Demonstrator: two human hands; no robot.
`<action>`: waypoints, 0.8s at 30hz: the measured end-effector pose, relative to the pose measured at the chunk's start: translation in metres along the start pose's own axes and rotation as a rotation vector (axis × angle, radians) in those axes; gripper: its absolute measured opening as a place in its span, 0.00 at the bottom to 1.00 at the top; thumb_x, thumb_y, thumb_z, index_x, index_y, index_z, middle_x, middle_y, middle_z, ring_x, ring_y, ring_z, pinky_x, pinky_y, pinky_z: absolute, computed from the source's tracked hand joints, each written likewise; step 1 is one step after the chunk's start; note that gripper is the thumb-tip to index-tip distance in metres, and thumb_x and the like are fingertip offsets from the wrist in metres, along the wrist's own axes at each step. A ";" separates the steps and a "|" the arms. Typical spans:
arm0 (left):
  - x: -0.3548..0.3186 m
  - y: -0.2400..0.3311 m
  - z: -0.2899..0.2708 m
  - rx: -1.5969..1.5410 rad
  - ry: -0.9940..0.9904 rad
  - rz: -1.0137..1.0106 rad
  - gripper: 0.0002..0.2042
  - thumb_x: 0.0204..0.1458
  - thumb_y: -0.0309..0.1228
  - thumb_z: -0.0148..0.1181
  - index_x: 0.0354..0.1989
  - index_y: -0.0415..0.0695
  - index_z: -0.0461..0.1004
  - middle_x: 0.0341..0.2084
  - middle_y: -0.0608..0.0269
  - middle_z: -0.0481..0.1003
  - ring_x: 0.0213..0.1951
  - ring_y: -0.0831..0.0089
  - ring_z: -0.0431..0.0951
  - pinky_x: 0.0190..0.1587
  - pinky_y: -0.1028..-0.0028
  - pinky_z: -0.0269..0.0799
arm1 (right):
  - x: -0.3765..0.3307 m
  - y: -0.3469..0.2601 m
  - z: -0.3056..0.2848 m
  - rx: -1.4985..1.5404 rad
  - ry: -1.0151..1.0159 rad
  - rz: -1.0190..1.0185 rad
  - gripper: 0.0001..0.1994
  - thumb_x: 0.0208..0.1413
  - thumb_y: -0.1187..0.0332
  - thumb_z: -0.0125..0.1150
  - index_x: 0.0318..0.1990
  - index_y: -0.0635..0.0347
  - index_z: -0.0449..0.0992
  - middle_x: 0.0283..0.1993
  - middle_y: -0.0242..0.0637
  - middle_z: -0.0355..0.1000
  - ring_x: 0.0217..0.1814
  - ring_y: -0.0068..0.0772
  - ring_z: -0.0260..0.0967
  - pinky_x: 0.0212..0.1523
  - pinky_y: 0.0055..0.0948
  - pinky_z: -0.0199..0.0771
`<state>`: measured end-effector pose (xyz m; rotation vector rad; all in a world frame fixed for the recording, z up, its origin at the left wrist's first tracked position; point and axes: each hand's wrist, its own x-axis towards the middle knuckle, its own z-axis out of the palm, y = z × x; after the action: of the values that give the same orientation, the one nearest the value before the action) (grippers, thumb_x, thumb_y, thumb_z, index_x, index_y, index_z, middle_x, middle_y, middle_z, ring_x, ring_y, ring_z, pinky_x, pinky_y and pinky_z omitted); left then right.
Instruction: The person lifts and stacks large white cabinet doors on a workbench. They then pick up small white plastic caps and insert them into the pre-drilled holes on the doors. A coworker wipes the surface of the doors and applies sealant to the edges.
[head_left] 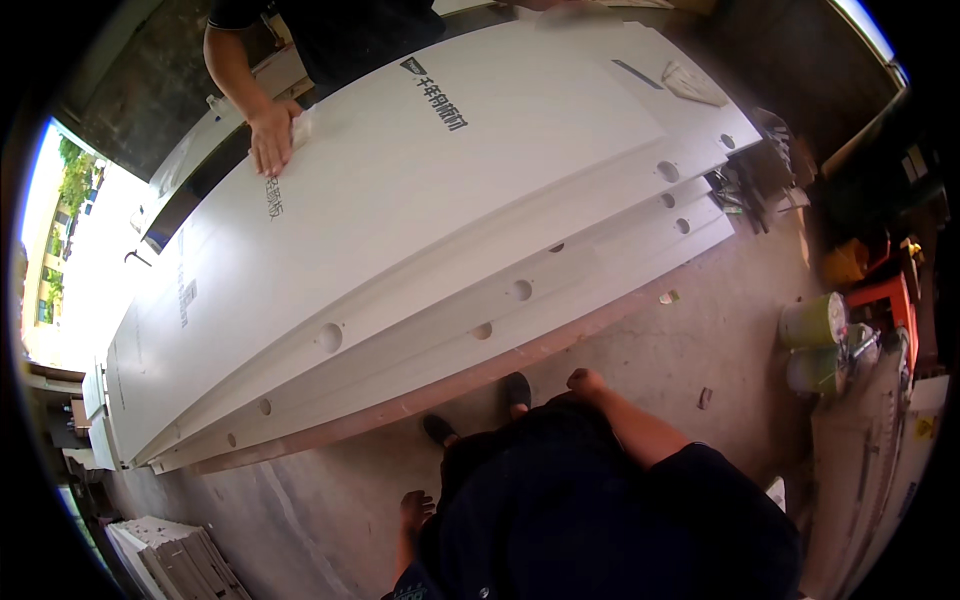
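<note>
A stack of long white panels [470, 180] with round holes near their edges lies in front of me. My left hand [416, 508] hangs low beside my body with its fingers loosely apart, holding nothing visible. My right hand [585, 380] is drawn in on the other side, its fingers curled closed; nothing shows in it. Both hands are apart from the panels. Across the stack, a co-worker's hand [272, 138] lies flat on the top panel, next to a pale crumpled piece. The co-worker's other hand, at the far edge, is blurred.
A folded pale cloth or bag [692, 84] and a dark flat strip [637, 74] lie at the panel's right end. Buckets [812, 322], an orange stool [890, 305] and leaning boards [855, 480] stand at the right. Stacked boards [180, 560] rest on the floor at lower left.
</note>
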<state>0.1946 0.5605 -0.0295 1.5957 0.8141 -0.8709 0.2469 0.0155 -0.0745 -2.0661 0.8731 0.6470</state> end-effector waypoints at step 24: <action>0.005 0.093 0.056 0.163 0.022 0.102 0.16 0.52 0.37 0.49 0.46 0.42 0.69 0.35 0.59 0.74 0.33 0.70 0.75 0.34 0.72 0.67 | -0.020 0.063 -0.016 0.193 -0.032 0.042 0.14 0.46 0.66 0.58 0.37 0.64 0.79 0.32 0.43 0.78 0.34 0.34 0.77 0.39 0.31 0.75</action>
<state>0.2707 0.4900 0.0029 1.7765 0.6852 -0.8655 0.1888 -0.0196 -0.0813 -1.8646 0.9257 0.5932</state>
